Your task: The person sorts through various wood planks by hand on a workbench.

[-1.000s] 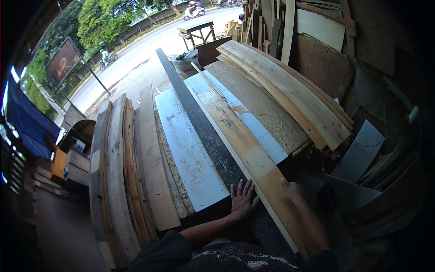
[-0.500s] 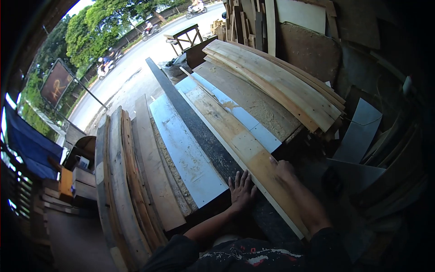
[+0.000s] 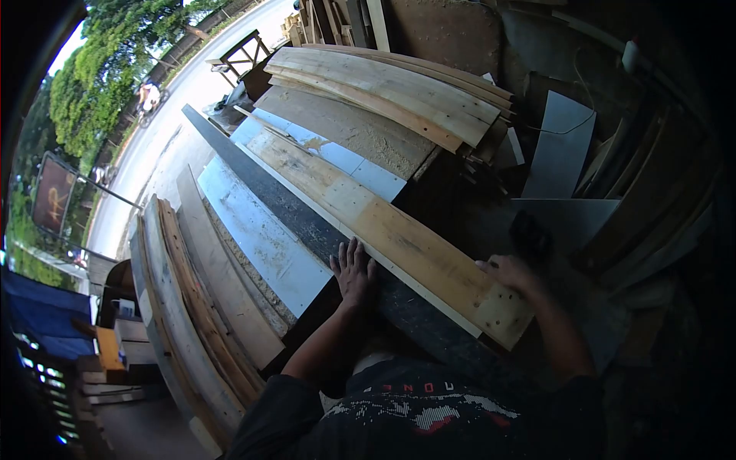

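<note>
A long pale wooden plank [image 3: 383, 220] with nail holes at its near end lies lengthwise beside a thin light strip [image 3: 418, 285], next to a long black beam [image 3: 295, 207]. My left hand [image 3: 355, 274] rests on the black beam near the strip, fingers stretched out and slightly spread. At the plank's right edge, close to its near end, my right hand [image 3: 512, 274] is curled against the wood, the thumb side toward the plank. The undersides of its fingers are hidden.
Blue-white sheeting [image 3: 257, 234] with sawdust lies under the beam. Several long boards [image 3: 192, 299] line the left side, and a board stack [image 3: 383, 88] lies at the far right. A white panel [image 3: 563, 146] leans at right. A road [image 3: 165, 142] runs beyond.
The view has swung right, so the scene shifts left. My right hand has moved from the plank's top to its right edge near the end. My left hand stays on the beam.
</note>
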The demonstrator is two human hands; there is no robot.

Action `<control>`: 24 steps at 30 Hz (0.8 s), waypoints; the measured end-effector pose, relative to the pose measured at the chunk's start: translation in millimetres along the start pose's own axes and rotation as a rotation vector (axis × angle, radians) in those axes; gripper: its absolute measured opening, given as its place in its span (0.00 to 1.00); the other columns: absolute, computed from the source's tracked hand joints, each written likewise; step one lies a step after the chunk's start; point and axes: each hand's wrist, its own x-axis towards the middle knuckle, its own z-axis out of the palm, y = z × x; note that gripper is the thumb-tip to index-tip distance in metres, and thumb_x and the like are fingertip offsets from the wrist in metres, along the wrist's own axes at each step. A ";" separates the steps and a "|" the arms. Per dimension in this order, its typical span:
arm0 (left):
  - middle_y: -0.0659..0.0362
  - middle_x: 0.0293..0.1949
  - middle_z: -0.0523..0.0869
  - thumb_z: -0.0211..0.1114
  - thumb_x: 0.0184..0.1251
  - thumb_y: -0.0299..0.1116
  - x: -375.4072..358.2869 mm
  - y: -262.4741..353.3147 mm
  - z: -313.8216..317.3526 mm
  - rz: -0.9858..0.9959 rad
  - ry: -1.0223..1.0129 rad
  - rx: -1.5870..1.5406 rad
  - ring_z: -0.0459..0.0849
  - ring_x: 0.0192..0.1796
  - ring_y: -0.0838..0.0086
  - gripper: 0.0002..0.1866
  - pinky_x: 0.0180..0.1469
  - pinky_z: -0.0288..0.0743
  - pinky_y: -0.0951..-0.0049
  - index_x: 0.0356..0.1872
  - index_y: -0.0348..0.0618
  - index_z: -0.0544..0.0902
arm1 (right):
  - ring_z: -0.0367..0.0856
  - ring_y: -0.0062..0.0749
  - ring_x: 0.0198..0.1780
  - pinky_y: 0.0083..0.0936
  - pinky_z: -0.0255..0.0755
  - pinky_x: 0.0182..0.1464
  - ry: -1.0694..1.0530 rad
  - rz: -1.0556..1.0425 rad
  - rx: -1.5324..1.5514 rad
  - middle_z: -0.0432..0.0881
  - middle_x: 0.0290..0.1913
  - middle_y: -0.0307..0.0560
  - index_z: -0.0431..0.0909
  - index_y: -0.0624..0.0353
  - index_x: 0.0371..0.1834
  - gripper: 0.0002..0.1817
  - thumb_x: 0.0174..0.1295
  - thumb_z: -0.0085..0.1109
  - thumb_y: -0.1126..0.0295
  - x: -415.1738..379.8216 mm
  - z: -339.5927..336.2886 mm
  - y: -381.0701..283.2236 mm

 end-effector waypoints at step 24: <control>0.57 0.76 0.59 0.48 0.73 0.48 2.0 -4.5 1.5 -0.013 0.013 -0.025 0.46 0.80 0.58 0.30 0.77 0.26 0.48 0.72 0.46 0.64 | 0.83 0.63 0.43 0.49 0.75 0.45 0.203 -0.059 -0.072 0.83 0.36 0.68 0.81 0.68 0.37 0.40 0.68 0.41 0.34 36.4 52.2 -35.8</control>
